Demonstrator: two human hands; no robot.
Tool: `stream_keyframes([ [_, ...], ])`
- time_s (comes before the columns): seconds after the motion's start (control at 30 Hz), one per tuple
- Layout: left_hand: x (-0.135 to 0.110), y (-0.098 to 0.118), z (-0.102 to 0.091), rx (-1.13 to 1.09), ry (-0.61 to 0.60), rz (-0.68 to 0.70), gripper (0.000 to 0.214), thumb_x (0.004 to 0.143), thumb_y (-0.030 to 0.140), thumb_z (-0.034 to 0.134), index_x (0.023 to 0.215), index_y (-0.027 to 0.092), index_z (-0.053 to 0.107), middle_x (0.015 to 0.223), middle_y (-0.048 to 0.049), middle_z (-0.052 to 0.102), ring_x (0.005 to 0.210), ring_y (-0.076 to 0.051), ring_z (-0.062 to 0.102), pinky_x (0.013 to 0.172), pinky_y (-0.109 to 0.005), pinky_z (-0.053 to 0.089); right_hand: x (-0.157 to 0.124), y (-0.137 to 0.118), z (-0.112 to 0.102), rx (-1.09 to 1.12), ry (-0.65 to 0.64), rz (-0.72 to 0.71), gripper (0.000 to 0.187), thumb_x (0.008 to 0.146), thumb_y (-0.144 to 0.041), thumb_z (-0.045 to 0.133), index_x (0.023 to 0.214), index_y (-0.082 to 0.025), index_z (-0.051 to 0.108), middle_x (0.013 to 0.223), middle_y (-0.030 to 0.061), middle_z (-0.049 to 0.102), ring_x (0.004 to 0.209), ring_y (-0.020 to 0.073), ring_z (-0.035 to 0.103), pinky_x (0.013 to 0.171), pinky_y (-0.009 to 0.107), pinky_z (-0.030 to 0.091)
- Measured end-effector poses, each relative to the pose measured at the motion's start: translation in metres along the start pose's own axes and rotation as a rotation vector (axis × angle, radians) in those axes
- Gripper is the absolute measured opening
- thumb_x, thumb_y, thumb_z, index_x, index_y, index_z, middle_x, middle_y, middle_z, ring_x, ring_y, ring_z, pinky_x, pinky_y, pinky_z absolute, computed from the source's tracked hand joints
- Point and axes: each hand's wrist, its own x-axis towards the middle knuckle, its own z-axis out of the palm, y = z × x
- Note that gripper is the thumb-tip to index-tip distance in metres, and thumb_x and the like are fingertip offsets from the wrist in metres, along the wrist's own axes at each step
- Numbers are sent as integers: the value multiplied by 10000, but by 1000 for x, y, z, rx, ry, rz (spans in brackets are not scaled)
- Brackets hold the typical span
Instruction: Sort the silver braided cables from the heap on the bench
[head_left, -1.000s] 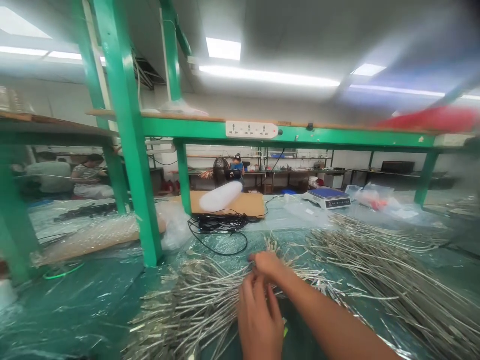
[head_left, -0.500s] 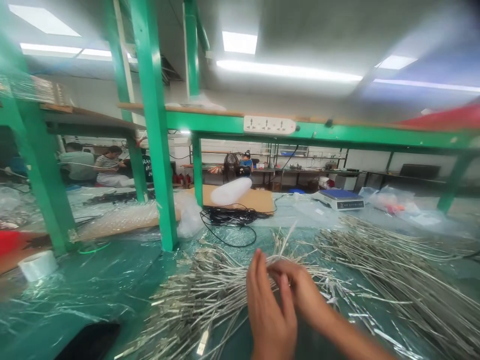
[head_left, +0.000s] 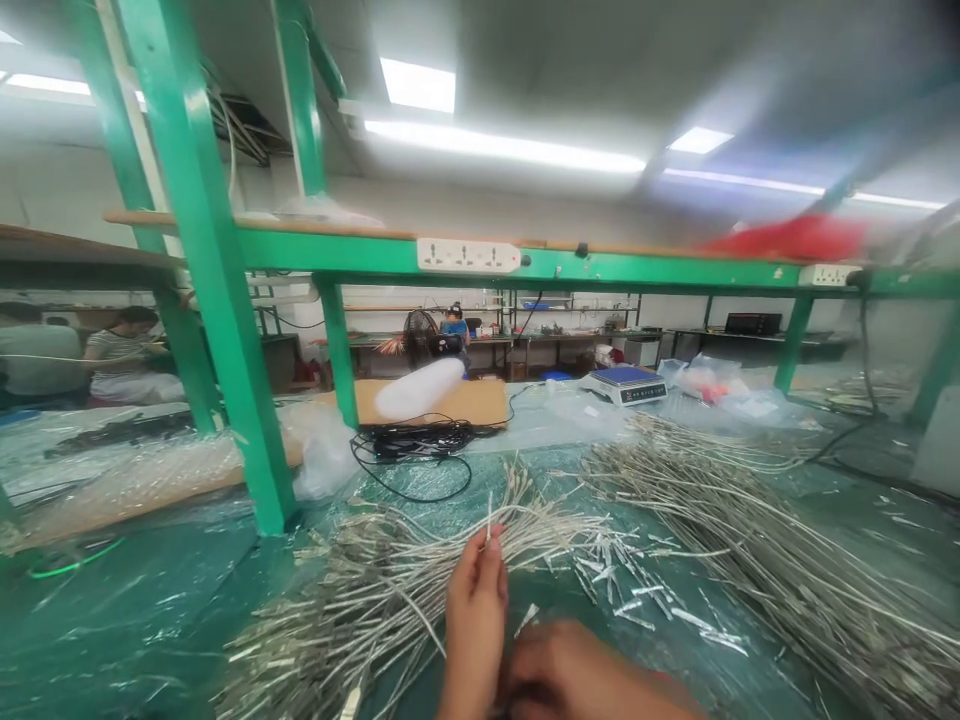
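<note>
My left hand [head_left: 474, 620] is raised over the near pile of silver cables [head_left: 375, 590], its fingers pressed together in a pinch on one thin silver cable [head_left: 489, 515] whose end sticks up above the fingertips. My right hand [head_left: 570, 675] sits low at the bottom edge, just right of the left hand, curled and blurred; a cable end shows just above it, and what it holds is unclear. A second, longer heap of silver cables [head_left: 750, 530] lies to the right on the green plastic-covered bench [head_left: 150, 620].
A green steel post [head_left: 217, 330] stands at left, with a green shelf beam and socket strip [head_left: 469, 256] overhead. Beyond lie a black coiled cord [head_left: 412, 445], a white foam roll [head_left: 420, 388], cardboard, a blue-topped scale [head_left: 624, 384], plastic bags. Other people sit far left [head_left: 120, 350].
My right hand has dropped back toward the bottom edge, away from the pile. My left hand now holds a single cable upright. The view has swung slightly right.
</note>
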Motion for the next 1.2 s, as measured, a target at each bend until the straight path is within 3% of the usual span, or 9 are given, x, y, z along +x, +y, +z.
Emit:
stream_keyframes([
  [0.1, 7, 6, -7, -59, 48, -30, 420, 793, 466, 596, 1048, 133, 605, 476, 120, 361, 359, -53, 228, 346, -165, 152, -12, 6, -26, -36, 105, 108, 198, 897, -186, 523, 1016, -230, 674, 945, 1, 729, 834, 139, 656, 737, 194, 447],
  [0.2, 9, 11, -12, -100, 45, -62, 359, 834, 431, 509, 1007, 130, 599, 467, 117, 360, 338, -56, 208, 334, -177, 172, -10, 19, -35, -101, 134, 175, 194, 886, -180, 506, 959, -204, 683, 894, 33, 717, 810, 172, 643, 723, 241, 434],
  [0.37, 7, 9, -10, -79, -34, -46, 292, 841, 396, 517, 913, 135, 626, 480, 89, 414, 364, -69, 301, 365, -189, 246, 4, 26, -6, -205, 77, 155, 145, 748, -130, 580, 810, -181, 702, 851, 67, 708, 735, 203, 650, 621, 256, 391],
  [0.5, 5, 6, -9, 16, -110, 22, 237, 800, 352, 656, 873, 129, 692, 643, 2, 614, 540, -97, 465, 501, -187, 362, 5, 28, 3, -210, 106, 148, 147, 693, -87, 571, 771, -167, 666, 832, 81, 708, 676, 202, 641, 578, 261, 347],
  [0.6, 3, 5, -6, 81, -177, 38, 237, 800, 347, 680, 905, 135, 705, 741, -27, 673, 519, -85, 441, 476, -186, 336, 0, 38, -15, -154, 217, 211, 150, 710, -93, 559, 816, -182, 618, 705, 34, 674, 590, 178, 598, 541, 253, 309],
  [0.8, -6, -3, 4, 145, -241, -17, 294, 824, 403, 636, 945, 137, 675, 602, 25, 590, 381, -57, 343, 382, -188, 240, 1, 60, -46, 80, 558, 365, 213, 925, -295, 440, 964, -158, 598, 578, -24, 554, 505, 149, 513, 499, 234, 343],
  [1.03, -15, -19, 7, 278, -147, -86, 562, 766, 610, 604, 1095, 159, 671, 474, 51, 530, 328, -58, 259, 343, -197, 136, -14, 64, -28, 432, 742, 373, 539, 1009, -427, 224, 989, -126, 671, 691, 46, 652, 601, 168, 598, 568, 251, 471],
  [1.1, -16, -23, 8, 279, -138, -87, 578, 756, 606, 621, 1116, 155, 662, 465, 40, 550, 317, -51, 245, 339, -199, 115, -17, 63, -24, 512, 776, 369, 514, 1005, -428, 261, 952, -134, 678, 625, 34, 630, 586, 174, 600, 570, 257, 478],
  [1.2, -16, -26, 7, 207, -118, -89, 524, 727, 600, 662, 1028, 172, 683, 540, -11, 648, 296, -33, 261, 334, -192, 125, -18, 55, -24, 465, 840, 250, 323, 985, -361, 384, 980, -169, 645, 774, 57, 678, 717, 190, 645, 649, 261, 506],
])
